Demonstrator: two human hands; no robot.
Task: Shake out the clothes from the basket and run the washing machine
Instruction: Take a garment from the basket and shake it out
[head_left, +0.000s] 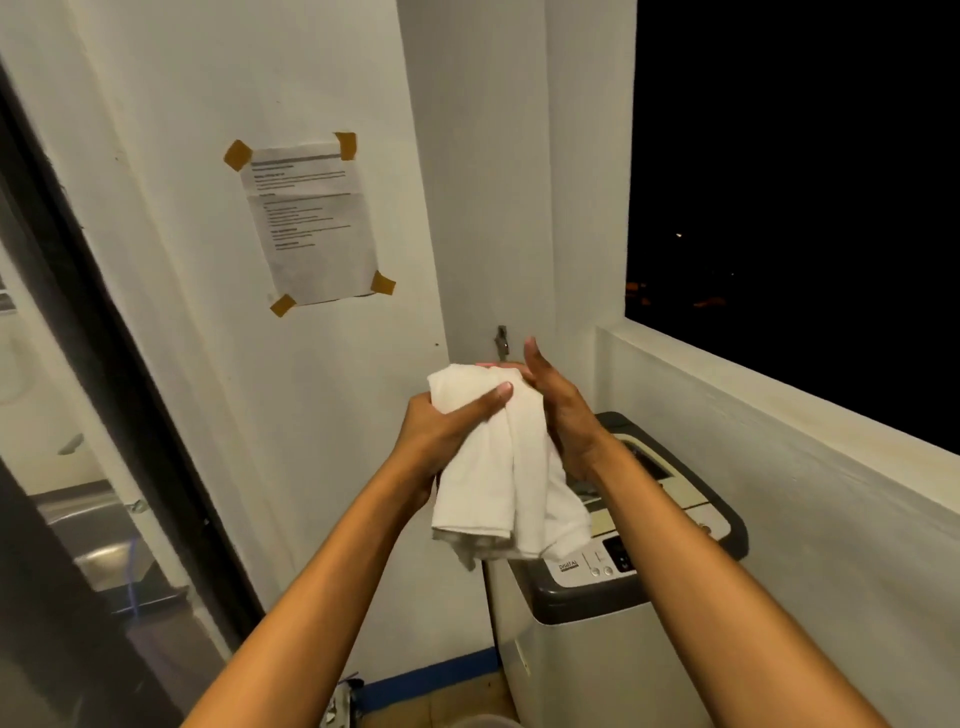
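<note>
Cloth (498, 467): white, bunched, held up in the air over the washer (623, 587), hanging down | left hand (441, 426): thumb and fingers curled round its upper part | right hand (556, 400): grips the top from behind, thumb raised | washer: in the wall corner.

The tan tiled floor (457, 701) carries the white top-loading washing machine (597, 649), set against the walls.
</note>
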